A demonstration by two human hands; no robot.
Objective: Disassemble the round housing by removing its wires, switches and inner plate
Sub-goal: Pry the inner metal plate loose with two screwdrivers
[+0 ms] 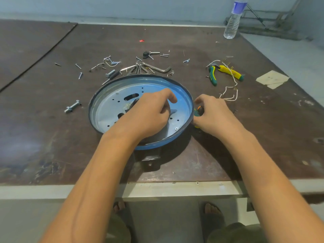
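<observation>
Left hand (149, 118) curls inside a round blue metal housing (183, 96), grip hidden. Right hand (213, 114) curls round a small green-orange tool (199, 108) beside its rim.

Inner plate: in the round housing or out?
In. The perforated inner plate lies flat inside the round housing's rim, under the left hand; the right hand grips a green tool.

1 head camera looks down (and forward), close over the table (52, 137).

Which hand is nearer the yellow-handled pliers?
Right. The right hand, gripping a green-and-orange tool, is just outside the round housing, in front of the pliers; the left hand is inside it, farther away.
</observation>
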